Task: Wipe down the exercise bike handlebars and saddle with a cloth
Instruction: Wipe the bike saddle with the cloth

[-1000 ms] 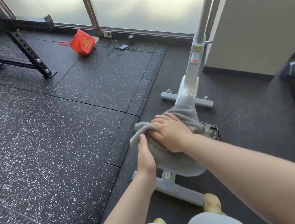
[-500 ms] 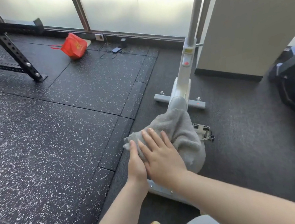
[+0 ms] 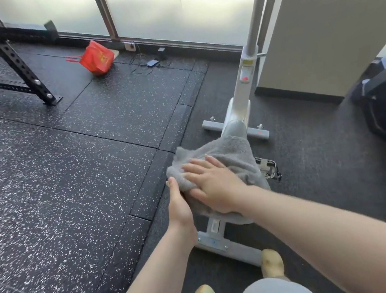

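Gym room, black speckled rubber floor (image 3: 55, 178) in tiles, frosted window wall (image 3: 167, 3) at the back, beige wall block (image 3: 332, 17) at right. Black perforated rack frame (image 3: 8, 60) standing far left on the floor. White exercise bike (image 3: 241, 94) centre-right, post rising toward the top edge, front foot bar and rear foot bar (image 3: 228, 247) flat on the floor; handlebars out of view. Dark equipment (image 3: 384, 104) at right edge, only partly seen. Grey cloth (image 3: 233, 155) draped over the saddle (image 3: 235, 126), covering nearly all of it, only the grey nose poking out beyond the cloth's far edge. Right hand (image 3: 213, 185) lying flat on top of the cloth, fingers straight and spread, pressing down. Left hand (image 3: 178, 205) at the cloth's left side, thumb up along the edge touching the fabric; remaining fingers hidden under the cloth, grip cannot be judged. Red bag (image 3: 98, 59) tipped on the floor near the window, well apart from the bike. Pedal (image 3: 268, 168) showing just right of the cloth. Small charger and cables (image 3: 153, 62) by the wall socket. Yellow slippers (image 3: 272, 263) near the rear foot bar, light shorts at bottom edge.
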### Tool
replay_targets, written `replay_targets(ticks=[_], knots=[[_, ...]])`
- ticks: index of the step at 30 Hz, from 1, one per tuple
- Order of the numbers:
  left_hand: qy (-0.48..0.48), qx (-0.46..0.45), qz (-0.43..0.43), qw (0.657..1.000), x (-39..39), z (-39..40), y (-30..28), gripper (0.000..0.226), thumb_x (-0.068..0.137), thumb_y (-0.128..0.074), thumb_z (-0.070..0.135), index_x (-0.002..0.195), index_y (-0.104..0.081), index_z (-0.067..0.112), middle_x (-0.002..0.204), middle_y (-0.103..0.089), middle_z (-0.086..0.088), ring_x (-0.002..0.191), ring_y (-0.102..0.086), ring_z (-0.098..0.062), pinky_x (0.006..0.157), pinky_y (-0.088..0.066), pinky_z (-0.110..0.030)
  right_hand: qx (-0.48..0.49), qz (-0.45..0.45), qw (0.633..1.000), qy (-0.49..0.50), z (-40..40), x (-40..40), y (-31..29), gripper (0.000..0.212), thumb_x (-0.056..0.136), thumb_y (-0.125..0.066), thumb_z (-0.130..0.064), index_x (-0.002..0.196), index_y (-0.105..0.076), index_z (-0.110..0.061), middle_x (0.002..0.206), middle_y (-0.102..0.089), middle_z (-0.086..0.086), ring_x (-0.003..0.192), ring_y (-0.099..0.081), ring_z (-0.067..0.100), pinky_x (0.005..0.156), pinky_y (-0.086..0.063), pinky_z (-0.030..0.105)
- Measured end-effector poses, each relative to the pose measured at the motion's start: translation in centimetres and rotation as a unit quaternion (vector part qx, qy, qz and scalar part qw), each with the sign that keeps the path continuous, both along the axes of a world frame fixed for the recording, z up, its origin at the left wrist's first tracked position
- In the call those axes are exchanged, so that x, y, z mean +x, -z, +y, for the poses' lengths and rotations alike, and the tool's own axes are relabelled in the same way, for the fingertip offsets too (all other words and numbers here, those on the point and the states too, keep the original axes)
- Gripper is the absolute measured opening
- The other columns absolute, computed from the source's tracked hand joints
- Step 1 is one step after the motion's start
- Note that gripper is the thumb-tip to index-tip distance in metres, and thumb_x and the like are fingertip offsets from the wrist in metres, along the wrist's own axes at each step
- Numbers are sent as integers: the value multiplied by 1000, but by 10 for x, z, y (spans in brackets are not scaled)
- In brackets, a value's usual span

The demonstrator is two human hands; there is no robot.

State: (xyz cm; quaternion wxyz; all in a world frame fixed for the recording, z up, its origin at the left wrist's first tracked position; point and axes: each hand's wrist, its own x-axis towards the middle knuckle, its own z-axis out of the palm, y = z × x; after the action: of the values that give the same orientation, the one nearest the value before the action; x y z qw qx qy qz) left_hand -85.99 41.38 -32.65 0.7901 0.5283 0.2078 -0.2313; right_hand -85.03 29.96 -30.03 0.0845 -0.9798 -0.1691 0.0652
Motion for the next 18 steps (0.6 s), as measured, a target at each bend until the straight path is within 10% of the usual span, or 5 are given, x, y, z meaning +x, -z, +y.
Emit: replay_targets(ticks=[5,10,14,18], knots=[[9,-26,4,1000,-4,0,-6,55,100,-27,55,121,-62,18,125,-65,-3,105,-63,-8,92,-48,-28,15,-23,984,173,30,-25,14,59,86,-30,-39,135,-52,-16,144,-48,8,139,-35,27,114,-11,42],[2,-10,4,1000,-8,5,-1,57,100,-26,55,137,-50,20,134,-56,-1,117,-55,-12,98,-43,-28,5,5,1000,6,7,-15,2,50,100,-30,-44,145,-38,-26,157,-25,-6,148,-11,15,119,4,40],[16,-6,-12,1000,-9,2,0,50,102,-22,52,127,-55,25,135,-56,2,126,-50,-12,113,-34,-35,9,-20,984,178,25,-1,10,62,91,-19,-44,131,-55,-15,143,-50,5,139,-35,23,117,-5,41],[-10,-12,14,1000,-6,5,6,58,99,-29,56,135,-53,19,132,-60,-5,117,-58,-15,109,-39,-37,-3,-22,1000,22,20,-29,11,53,89,-34,-39,137,-51,-24,149,-43,0,142,-32,22,119,-10,45]])
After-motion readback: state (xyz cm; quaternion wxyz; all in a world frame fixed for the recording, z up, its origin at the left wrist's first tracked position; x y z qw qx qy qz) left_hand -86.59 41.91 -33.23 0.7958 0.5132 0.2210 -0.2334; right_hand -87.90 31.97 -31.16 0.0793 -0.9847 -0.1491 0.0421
